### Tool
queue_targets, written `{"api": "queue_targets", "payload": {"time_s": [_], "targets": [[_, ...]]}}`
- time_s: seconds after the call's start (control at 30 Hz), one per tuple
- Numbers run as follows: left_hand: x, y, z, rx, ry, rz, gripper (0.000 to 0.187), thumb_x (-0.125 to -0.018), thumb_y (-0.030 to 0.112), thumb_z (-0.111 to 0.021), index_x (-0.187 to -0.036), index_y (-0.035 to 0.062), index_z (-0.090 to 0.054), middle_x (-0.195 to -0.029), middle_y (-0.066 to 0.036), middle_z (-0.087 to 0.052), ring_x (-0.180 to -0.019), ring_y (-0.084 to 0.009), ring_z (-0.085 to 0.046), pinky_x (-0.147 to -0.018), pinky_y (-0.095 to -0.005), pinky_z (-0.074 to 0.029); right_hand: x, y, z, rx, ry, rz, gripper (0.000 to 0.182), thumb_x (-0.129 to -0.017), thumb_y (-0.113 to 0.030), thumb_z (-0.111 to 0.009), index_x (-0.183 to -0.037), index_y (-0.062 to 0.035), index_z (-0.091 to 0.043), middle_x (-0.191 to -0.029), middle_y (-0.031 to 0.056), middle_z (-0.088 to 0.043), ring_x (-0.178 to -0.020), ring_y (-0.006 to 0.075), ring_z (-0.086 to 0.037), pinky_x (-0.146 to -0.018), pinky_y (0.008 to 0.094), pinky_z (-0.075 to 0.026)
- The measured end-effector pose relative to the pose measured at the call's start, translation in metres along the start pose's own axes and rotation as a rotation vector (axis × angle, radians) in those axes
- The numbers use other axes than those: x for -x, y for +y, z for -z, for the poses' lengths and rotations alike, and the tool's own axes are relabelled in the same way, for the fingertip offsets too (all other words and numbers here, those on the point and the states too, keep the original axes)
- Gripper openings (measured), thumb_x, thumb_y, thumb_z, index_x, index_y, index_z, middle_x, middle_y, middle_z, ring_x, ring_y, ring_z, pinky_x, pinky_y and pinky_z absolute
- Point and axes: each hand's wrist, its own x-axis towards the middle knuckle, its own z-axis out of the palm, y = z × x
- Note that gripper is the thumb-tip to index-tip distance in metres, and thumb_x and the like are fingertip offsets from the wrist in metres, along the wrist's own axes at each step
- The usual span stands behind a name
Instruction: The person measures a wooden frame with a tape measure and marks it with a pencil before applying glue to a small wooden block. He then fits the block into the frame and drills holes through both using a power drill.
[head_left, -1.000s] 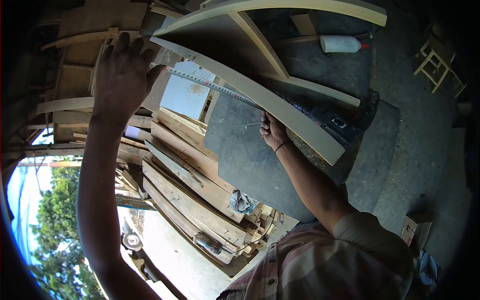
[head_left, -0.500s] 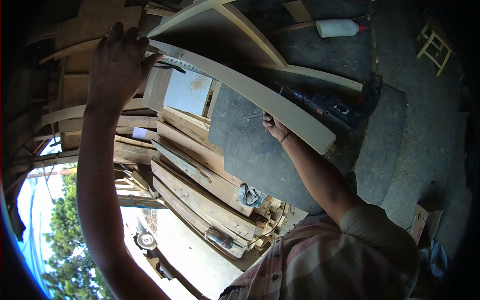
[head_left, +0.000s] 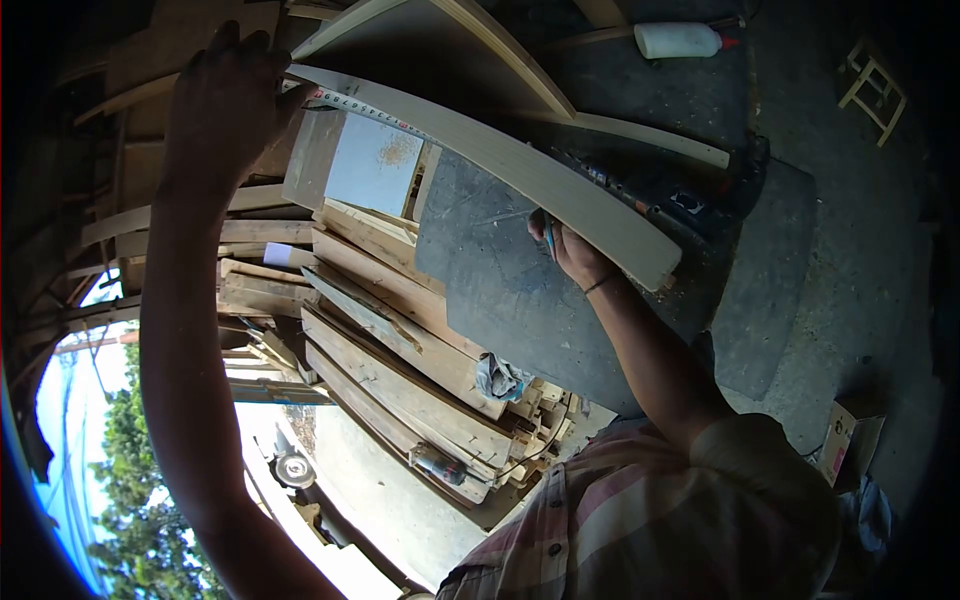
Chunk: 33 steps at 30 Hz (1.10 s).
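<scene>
A long pale wooden board (head_left: 500,165) runs slantwise before me, its near end at the right. A tape measure's blade (head_left: 365,108) lies along its lower edge. At the board's far end my left hand (head_left: 225,105) is closed on the tape measure, whose case is hidden by the dark fingers. Under the near part of the board, my right hand (head_left: 575,248) grips a thin blue pen or pencil (head_left: 549,236), close to the board's edge. Below lies a dark grey work surface (head_left: 510,270).
Beyond the board lie a black power drill (head_left: 690,205), a white bottle with a red tip (head_left: 678,41) and joined wooden strips (head_left: 510,60). Stacked planks (head_left: 400,370) stand at lower left with a second power tool (head_left: 438,464). A small wooden frame (head_left: 873,92) and a cardboard box (head_left: 850,440) are at right.
My right hand has shifted right along the board and turned, so the blue pen or pencil now shows. My left hand and the board's far end have moved slightly up and left.
</scene>
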Motion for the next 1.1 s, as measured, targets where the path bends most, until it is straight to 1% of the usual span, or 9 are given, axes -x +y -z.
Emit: {"api": "queue_targets", "payload": {"time_s": [0.23, 0.37, 0.43, 0.53, 0.67, 0.73, 0.87, 1.03, 1.1], "targets": [[-0.001, -0.001, 0.0, 0.002, -0.026, 0.004, 0.041, -0.083, 0.043, -0.071, -0.076, 0.0038, -0.064, -0.085, -0.011, -0.063, -0.095, -0.029, -0.06, -0.08, -0.0423, -0.053, -0.003, -0.045, -0.031, 0.138, -0.134, 0.14, 0.036, -0.099, -0.028, -0.058, -0.125, -0.0027, -0.058, -0.111, 0.0095, -0.069, -0.109, 0.0148, -0.064, -0.091, 0.0295, -0.052], [0.0, -0.001, 0.0, -0.007, -0.037, 0.022, 0.04, -0.083, 0.043, -0.072, -0.078, 0.0039, -0.065, -0.087, -0.01, -0.063, -0.097, -0.029, -0.06, -0.081, -0.0415, -0.053, 0.01, -0.08, -0.032, 0.098, -0.037, 0.008, 0.031, -0.097, -0.023, -0.063, -0.12, -0.0019, -0.061, -0.106, 0.0094, -0.071, -0.106, 0.0129, -0.065, -0.085, 0.0272, -0.054], [0.001, -0.002, 0.0, -0.044, -0.011, 0.002, 0.04, -0.083, 0.043, -0.071, -0.08, 0.0041, -0.067, -0.09, -0.01, -0.063, -0.098, -0.0286, -0.061, -0.08, -0.0412, -0.053, 0.017, -0.094, -0.046, 0.704, -0.057, 0.217, 0.032, -0.096, -0.018, -0.063, -0.123, -0.0016, -0.058, -0.11, 0.0108, -0.069, -0.104, 0.014, -0.066, -0.08, 0.0277, -0.054], [-0.001, -0.004, 0.002, -0.069, -0.056, -0.018, 0.041, -0.083, 0.046, -0.07, -0.082, 0.0048, -0.068, -0.093, -0.01, -0.064, -0.099, -0.0284, -0.061, -0.079, -0.0408, -0.053, -0.008, -0.056, -0.024, 0.394, -0.062, 0.282, 0.04, -0.096, -0.017, -0.062, -0.132, -0.0025, -0.052, -0.115, 0.0116, -0.067, -0.105, 0.0158, -0.067, -0.083, 0.0293, -0.054], [-0.004, 0.002, 0.011, -0.028, -0.163, 0.144, 0.042, -0.084, 0.047, -0.068, -0.084, 0.0054, -0.07, -0.095, -0.009, -0.064, -0.101, -0.0277, -0.061, -0.08, -0.0402, -0.054, -0.006, -0.061, -0.009, 0.448, -0.132, 0.263, 0.049, -0.097, -0.014, -0.058, -0.142, -0.0026, -0.041, -0.12, 0.0142, -0.064, -0.108, 0.0196, -0.066, -0.089, 0.0326, -0.054], [-0.002, -0.001, 0.005, -0.118, -0.099, 0.002, 0.041, -0.084, 0.047, -0.068, -0.085, 0.0061, -0.07, -0.096, -0.008, -0.064, -0.102, -0.027, -0.061, -0.082, -0.0393, -0.054, -0.004, -0.073, -0.014, 0.177, -0.189, 0.155, 0.056, -0.097, -0.009, -0.054, -0.148, -0.0022, -0.032, -0.121, 0.0163, -0.063, -0.112, 0.0238, -0.064, -0.095, 0.0355, -0.052], [-0.002, -0.002, 0.003, -0.102, -0.082, -0.006, 0.04, -0.084, 0.047, -0.068, -0.084, 0.0063, -0.07, -0.096, -0.008, -0.065, -0.103, -0.0268, -0.06, -0.082, -0.0394, -0.054, -0.003, -0.075, -0.01, 0.718, 0.039, 0.373, 0.033, -0.1, -0.015, -0.051, -0.128, 0.0015, -0.047, -0.117, 0.017, -0.064, -0.104, 0.0253, -0.067, -0.095, 0.036, -0.053], [-0.003, -0.004, -0.001, -0.13, -0.077, -0.017, 0.04, -0.083, 0.046, -0.069, -0.083, 0.0065, -0.07, -0.095, -0.008, -0.064, -0.103, -0.0273, -0.06, -0.082, -0.0399, -0.054, -0.014, -0.056, 0.006, 0.801, 0.107, 0.417, 0.033, -0.1, -0.029, -0.057, -0.119, -0.0009, -0.054, -0.107, 0.0152, -0.066, -0.096, 0.0214, -0.068, -0.088, 0.0335, -0.053], [-0.003, -0.004, 0.0, -0.117, -0.084, -0.007, 0.04, -0.083, 0.047, -0.069, -0.083, 0.0065, -0.07, -0.094, -0.008, -0.064, -0.103, -0.0275, -0.06, -0.081, -0.0398, -0.054, -0.008, -0.071, -0.022, 0.481, 0.206, 0.386, 0.033, -0.101, -0.032, -0.055, -0.111, -0.0009, -0.058, -0.095, 0.0101, -0.067, -0.088, 0.018, -0.067, -0.083, 0.0322, -0.053]]}}
